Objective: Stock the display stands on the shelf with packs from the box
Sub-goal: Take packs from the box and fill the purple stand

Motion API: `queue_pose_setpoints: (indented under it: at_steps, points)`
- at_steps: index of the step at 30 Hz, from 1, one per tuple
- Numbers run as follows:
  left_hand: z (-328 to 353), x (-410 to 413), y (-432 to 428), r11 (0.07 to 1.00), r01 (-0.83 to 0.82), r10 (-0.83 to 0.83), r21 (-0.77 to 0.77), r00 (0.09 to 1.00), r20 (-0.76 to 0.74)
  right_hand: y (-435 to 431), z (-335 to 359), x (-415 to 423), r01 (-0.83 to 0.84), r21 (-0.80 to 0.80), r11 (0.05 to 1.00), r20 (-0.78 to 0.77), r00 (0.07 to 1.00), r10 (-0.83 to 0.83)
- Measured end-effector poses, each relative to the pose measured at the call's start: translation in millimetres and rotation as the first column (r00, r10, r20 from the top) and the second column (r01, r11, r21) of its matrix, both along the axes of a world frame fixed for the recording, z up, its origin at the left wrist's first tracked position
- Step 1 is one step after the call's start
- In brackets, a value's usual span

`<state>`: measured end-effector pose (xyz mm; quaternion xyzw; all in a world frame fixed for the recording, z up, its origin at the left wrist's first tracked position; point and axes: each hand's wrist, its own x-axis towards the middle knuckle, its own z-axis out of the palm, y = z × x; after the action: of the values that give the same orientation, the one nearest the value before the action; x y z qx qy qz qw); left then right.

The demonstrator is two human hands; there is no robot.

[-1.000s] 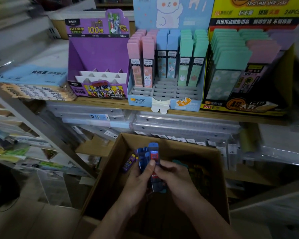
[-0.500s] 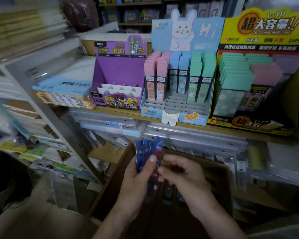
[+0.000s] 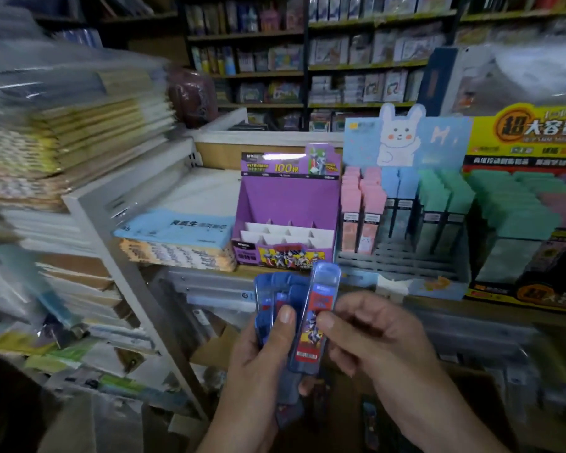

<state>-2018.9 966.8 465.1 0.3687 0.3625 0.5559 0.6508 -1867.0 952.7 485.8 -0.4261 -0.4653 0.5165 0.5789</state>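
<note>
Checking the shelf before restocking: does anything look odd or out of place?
The purple cardboard display stand is empty, white divider slots bare, while the light-blue bunny-topped stand beside it holds pastel packs.

bundle: raised out of box | right hand: has drawn one pack clear

Purple stand reads "100"; yellow stand "超大容量".

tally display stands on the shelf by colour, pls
Purple display stand: 1
Light blue display stand: 1
Yellow display stand: 1
Total: 3
</note>
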Motion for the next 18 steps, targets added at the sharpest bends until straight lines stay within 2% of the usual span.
queue_pose_setpoints:
  at_steps: [3,5,7,10,13,18]
  points:
    - [16,-36,19,1.0,0.011,-0.011,-0.006,1.0,-0.027,15,15,-23,0.06,0.082,0.995,0.055,0.996,-0.064]
    - [25,-58,33,0.999,0.04,-0.041,-0.026,0.998,-0.043,29,24,-35,0.132,0.142,0.981,0.041,0.989,-0.139]
    - [33,-76,45,0.999,0.034,-0.035,-0.008,0.999,-0.026,44,35,-45,0.187,0.209,0.96,0.014,0.981,-0.195]
    - [42,-100,63,0.998,0.057,-0.057,-0.008,0.998,0.022,66,50,-56,0.269,0.298,0.916,0.052,0.954,-0.297]
    - [46,-118,80,0.993,0.117,-0.117,0.015,0.992,0.037,87,63,-64,0.358,0.339,0.87,0.15,0.892,-0.426]
    - [50,-127,96,0.993,0.084,-0.09,0.086,0.993,0.076,117,73,-69,0.383,0.402,0.832,0.365,0.767,-0.529]
